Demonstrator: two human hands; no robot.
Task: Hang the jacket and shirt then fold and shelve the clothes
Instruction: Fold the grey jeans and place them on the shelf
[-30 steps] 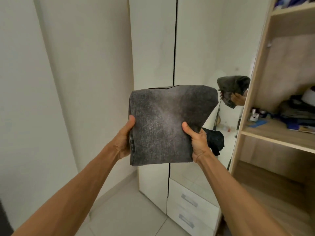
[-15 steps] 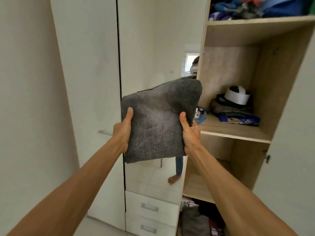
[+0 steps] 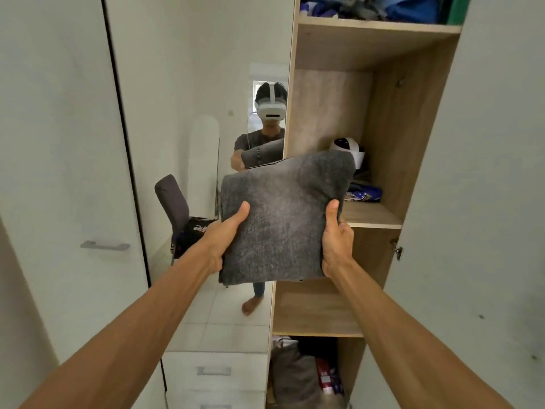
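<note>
Gripping the folded grey garment [image 3: 283, 219] by its two lower sides, both hands are doing the carrying here. The left hand [image 3: 224, 237] is clamping the left edge with the thumb lying up the front and the fingers out of sight behind. The right hand [image 3: 336, 243] is doing the same on the right edge, so neither hand is free. The garment is hanging in the air in front of the open wardrobe, and its top corner is overlapping the middle opening without resting on any board yet.

Progress-wise, I'd say the folding of this piece is done (it's looking like a tidy square pack) and the shelving is what's going on right now. The middle shelf [image 3: 371, 216] is carrying a white round thing [image 3: 349, 150] and a blue patterned item [image 3: 364, 193] toward the back, with bare wood in front. The lower shelf [image 3: 315, 314] is showing bare board too, and I can't tell which one it's headed for. The top shelf [image 3: 377, 26] is holding a heap of coloured clothes [image 3: 383, 7].

No rail or hanger is showing, so I can't say whether the jacket and shirt are hung, or whether more clothes are waiting.
</note>
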